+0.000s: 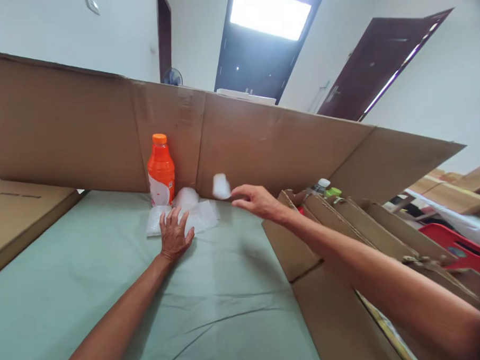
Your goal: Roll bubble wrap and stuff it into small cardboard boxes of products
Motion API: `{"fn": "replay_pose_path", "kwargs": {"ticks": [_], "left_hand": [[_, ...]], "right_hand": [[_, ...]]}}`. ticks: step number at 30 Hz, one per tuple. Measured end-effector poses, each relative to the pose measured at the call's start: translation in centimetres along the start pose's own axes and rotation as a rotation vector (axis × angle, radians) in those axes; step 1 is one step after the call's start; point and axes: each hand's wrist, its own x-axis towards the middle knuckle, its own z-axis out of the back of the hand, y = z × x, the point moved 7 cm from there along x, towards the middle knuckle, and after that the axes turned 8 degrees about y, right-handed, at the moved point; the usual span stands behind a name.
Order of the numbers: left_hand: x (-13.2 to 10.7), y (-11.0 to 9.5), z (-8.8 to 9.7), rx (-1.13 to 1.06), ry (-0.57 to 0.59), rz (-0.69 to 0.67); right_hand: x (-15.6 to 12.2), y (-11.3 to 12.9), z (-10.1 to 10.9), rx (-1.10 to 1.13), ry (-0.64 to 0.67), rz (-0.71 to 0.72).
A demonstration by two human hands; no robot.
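My left hand point(173, 234) lies with its fingers spread on a sheet of bubble wrap point(204, 217) on the green cloth. A clear, crumpled piece of wrap point(186, 197) sits just behind it. Close behind the fingers stands an orange bottle point(161, 170), upright, with an orange cap and a white and pink label. Raised above the table, my right hand point(257, 200) has thumb and fingers bent toward each other. At its fingertips is a small white piece point(221, 186), smeared by motion, so its kind does not show.
A long cardboard wall point(262, 142) runs along the back. To the right stands an open cardboard box with dividers point(345, 218), with a white-capped bottle point(323, 184) and a green cap point(334, 192) inside. A flat cardboard box point(22, 210) lies at left. A red chair point(461, 247) is beyond.
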Motion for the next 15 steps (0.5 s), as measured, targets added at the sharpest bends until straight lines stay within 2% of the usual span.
{"fn": "replay_pose_path", "kwargs": {"ticks": [1, 2, 3, 6, 9, 11, 13, 15], "left_hand": [[0.0, 0.0, -0.1, -0.006, 0.006, 0.0], [-0.1, 0.1, -0.1, -0.013, 0.015, 0.002], [-0.3, 0.1, -0.1, -0.021, 0.023, 0.006], [-1.0, 0.3, 0.3, -0.055, 0.019, 0.007], [-1.2, 0.3, 0.5, -0.127, -0.049, -0.023], [-1.4, -0.6, 0.8, -0.198, -0.086, -0.077], [-2.1, -2.5, 1.2, -0.249, -0.082, -0.139], [-3.0, -5.1, 1.8, -0.241, -0.055, -0.199]], "right_hand": [[-0.6, 0.5, -0.8, 0.077, 0.077, 0.057], [-1.5, 0.5, -0.6, 0.14, 0.107, 0.078], [-2.8, -0.2, 0.6, 0.179, 0.085, 0.057], [-8.5, -5.2, 7.5, 0.184, -0.091, -0.141], [-16.8, -12.7, 15.2, 0.009, -0.3, -0.522], [-22.6, -17.5, 18.5, -0.103, -0.349, -0.776], [-26.7, -21.6, 19.6, -0.147, -0.318, -0.919], [-28.5, -25.2, 19.0, -0.144, -0.231, -0.972]]}}
